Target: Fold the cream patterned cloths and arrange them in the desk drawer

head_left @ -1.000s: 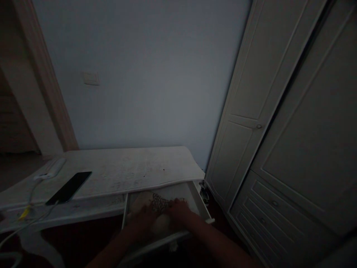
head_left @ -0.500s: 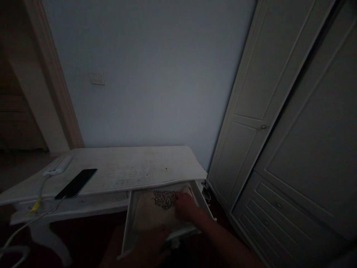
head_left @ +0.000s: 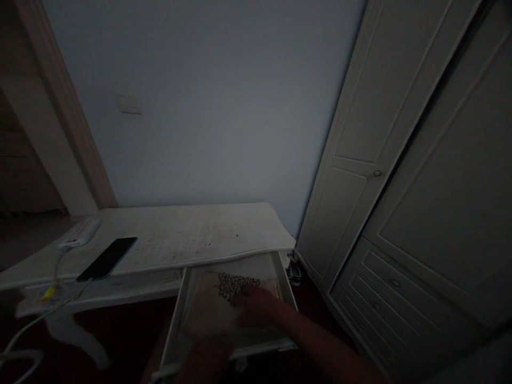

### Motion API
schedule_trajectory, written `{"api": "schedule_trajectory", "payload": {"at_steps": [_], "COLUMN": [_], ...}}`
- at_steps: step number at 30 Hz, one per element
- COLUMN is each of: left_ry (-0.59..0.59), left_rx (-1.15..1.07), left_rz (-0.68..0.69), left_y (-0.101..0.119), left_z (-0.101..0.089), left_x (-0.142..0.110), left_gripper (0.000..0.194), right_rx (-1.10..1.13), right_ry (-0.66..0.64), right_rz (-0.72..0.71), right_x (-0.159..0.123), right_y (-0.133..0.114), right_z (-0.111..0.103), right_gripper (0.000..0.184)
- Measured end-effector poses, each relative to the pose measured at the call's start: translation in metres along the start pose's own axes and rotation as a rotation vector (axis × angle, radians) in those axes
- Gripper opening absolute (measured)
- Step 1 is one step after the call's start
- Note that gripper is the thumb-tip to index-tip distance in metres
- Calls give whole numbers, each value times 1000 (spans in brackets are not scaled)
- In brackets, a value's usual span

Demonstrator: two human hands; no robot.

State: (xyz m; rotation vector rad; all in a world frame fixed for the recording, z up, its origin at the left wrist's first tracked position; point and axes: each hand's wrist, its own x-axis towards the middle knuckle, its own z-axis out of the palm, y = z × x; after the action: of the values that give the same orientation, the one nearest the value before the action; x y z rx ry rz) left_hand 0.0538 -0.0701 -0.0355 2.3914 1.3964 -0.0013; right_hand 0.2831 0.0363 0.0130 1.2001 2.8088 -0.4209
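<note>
Seemingly arranging the patterned cloth in the open drawer
Right hand over the cloth, left hand near the drawer's front edge; cannot tell whether fingers grip; smoothing seems to call for light pressure

- Near my right hand, beige cloth with a dark, curling pattern.
- My drawer: white.
- The desk before me: white, smudged grey, dotted with dark specks.
- Phone: black.
- Wall: pale grey-blue.
- Wardrobe: greyish white.
- Floor: dark red.
- Door frame: pinkish brown.
</note>
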Motion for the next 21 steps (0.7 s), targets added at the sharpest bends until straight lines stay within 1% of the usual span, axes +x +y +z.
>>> {"api": "schedule_trajectory", "payload": {"at_steps": [3, 7, 11, 14, 16, 17, 19, 21], "left_ry": [-65, -135, -123, -114, -71, -25, 113, 281], "left_rx": [21, 78, 68, 44, 15, -1, -27, -20], "left_rz": [-58, -101, -73, -71, -22, 13, 93, 135], "left_y": [10, 28, 32, 28, 22, 19, 9, -2], "left_z": [-5, -8, -6, -3, 0, 2, 5, 9], "left_x": [1, 13, 17, 13, 8, 5, 0, -5], "left_gripper": [47, 48, 49, 43, 38, 36, 29, 28], "right_rx": [-51, -108, -131, -143, -140, -137, -134, -109], "right_ry": [20, 76, 118, 142, 168, 184, 215, 260], "right_rz": [-118, -161, -191, -170, -134, -100, -11, 113], "right_x": [7, 15, 16, 18, 23, 26, 33, 40], "right_y": [-5, -9, -6, -3, 0, 4, 13, 25], "right_z": [10, 16, 19, 24, 27, 27, 24, 17], "right_gripper": [69, 70, 70, 65, 58, 54, 50, 53]}}
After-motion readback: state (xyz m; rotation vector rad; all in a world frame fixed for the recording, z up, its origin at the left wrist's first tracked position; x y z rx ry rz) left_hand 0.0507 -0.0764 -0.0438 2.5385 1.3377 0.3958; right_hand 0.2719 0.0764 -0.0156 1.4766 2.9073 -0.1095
